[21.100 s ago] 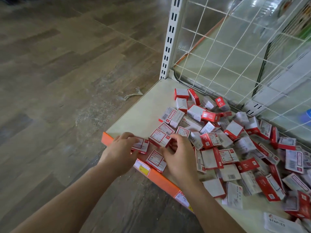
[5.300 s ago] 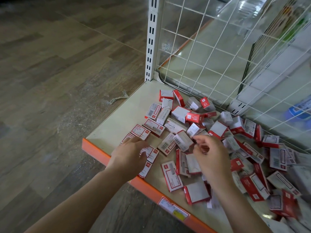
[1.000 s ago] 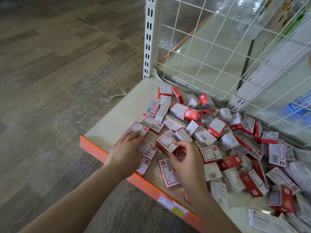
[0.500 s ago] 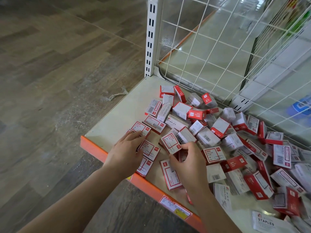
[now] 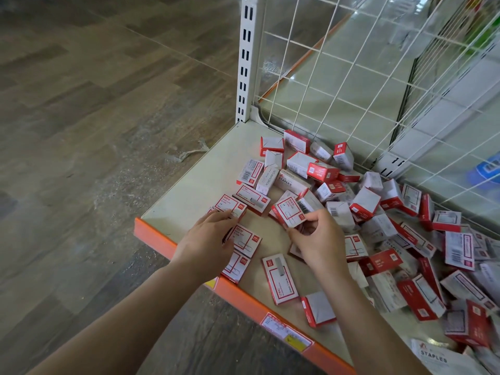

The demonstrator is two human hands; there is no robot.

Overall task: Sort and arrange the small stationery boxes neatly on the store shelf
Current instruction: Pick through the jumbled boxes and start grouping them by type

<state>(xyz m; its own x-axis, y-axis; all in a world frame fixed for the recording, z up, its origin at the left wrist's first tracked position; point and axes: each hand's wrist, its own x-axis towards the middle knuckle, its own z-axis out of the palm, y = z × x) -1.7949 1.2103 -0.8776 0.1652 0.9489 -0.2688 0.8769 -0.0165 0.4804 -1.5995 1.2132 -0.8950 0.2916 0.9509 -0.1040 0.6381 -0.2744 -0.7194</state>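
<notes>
Several small red-and-white stationery boxes lie jumbled on a cream shelf (image 5: pixel 194 193) with an orange front lip. My right hand (image 5: pixel 319 239) pinches one paper-clip box (image 5: pixel 289 212) between thumb and fingers, tilted just above the shelf. My left hand (image 5: pixel 205 242) rests flat on a short line of matching boxes (image 5: pixel 244 238) by the front-left corner, its fingertips touching the farthest one (image 5: pixel 231 205). A longer staple box (image 5: pixel 280 278) lies flat near the lip, in front of my right hand.
A white wire grid back panel (image 5: pixel 351 85) and a slotted white upright (image 5: pixel 244 58) close off the shelf's rear. The heap of boxes (image 5: pixel 405 234) covers the right half. A price label (image 5: pixel 285 334) sits on the orange lip. Wood-pattern floor (image 5: pixel 94 131) lies to the left.
My right hand has lifted the paper-clip box a little and turned it toward the left hand's row. My left hand has stayed on the lined-up boxes.
</notes>
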